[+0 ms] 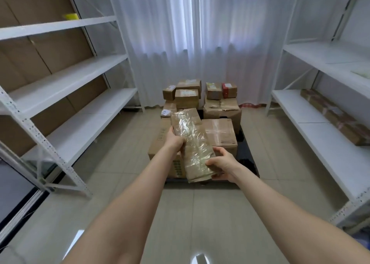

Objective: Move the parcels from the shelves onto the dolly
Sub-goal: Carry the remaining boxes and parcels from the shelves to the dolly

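Long brown film-wrapped parcel [190, 145] points away, above the loaded black dolly [249, 159]; left hand [175, 141] grips its side, right hand [222, 164] its near end.

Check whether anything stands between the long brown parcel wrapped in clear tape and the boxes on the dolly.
Nothing visible does. The left hand and right hand hold the long brown tape-wrapped parcel over the cardboard boxes stacked on the black dolly.
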The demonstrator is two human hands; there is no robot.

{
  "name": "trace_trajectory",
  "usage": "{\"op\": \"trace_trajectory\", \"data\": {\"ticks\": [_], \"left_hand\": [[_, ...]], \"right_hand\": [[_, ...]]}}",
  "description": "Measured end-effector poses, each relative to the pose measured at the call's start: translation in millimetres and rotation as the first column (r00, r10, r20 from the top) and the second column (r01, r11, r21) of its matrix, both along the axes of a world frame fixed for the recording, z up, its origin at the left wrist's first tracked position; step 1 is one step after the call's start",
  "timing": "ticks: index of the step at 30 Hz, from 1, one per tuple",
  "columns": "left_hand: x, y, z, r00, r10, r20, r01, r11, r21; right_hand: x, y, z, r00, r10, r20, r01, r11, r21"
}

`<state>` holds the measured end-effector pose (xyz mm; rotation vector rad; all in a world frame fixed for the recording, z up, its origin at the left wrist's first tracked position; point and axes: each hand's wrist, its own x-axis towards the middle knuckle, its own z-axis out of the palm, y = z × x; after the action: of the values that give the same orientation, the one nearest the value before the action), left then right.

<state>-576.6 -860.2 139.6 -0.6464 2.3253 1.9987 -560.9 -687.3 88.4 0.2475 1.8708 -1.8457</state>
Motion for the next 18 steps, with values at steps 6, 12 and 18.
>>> {"op": "trace_trajectory", "data": {"ticks": [6,12,18], "left_hand": [[-54.9,-48.1,-16.3,0.998,0.018,0.059,-0.017,1.000,-0.003],[-134.7,-104.6,-27.8,0.995,0.064,0.080,-0.064,0.998,0.002],[-219.3,-169.3,-22.7,0.985,0.124,0.118,-0.118,0.992,-0.051]], "right_hand": [[-64.3,-49.3,-11.5,0.996,0.067,0.064,-0.070,0.996,0.046],[-158.7,-106.2,-21.8,0.989,0.114,0.089,-0.118,0.992,0.045],[-256.8,-176.5,-18.0,0.983,0.153,0.098,-0.156,0.987,0.027]]}}
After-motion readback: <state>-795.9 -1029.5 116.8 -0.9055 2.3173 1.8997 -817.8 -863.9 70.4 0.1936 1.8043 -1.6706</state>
